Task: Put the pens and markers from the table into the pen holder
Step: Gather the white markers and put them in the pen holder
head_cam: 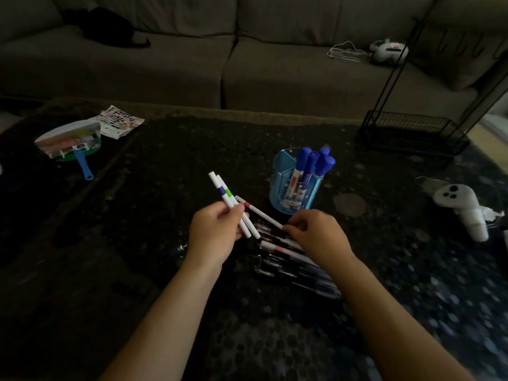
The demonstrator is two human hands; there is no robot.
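Note:
My left hand [217,232] is closed around two slim white pens [224,193], one with a blue band and one with a green band, tips pointing up and away. My right hand [316,235] pinches the near end of a white pen with a pink band [261,214], which slants toward the left hand. Under and beside the right hand lies a pile of pens and dark markers [288,259] on the table. The translucent blue pen holder [295,185] stands just beyond the hands, with several blue-capped markers [316,160] upright in it.
The dark patterned table [165,166] carries a hand fan with a blue handle [71,144] and a printed sheet [121,121] at far left, a black wire rack [412,133] at far right, and white tube-like objects [461,204] at right. A grey sofa [247,64] lies behind.

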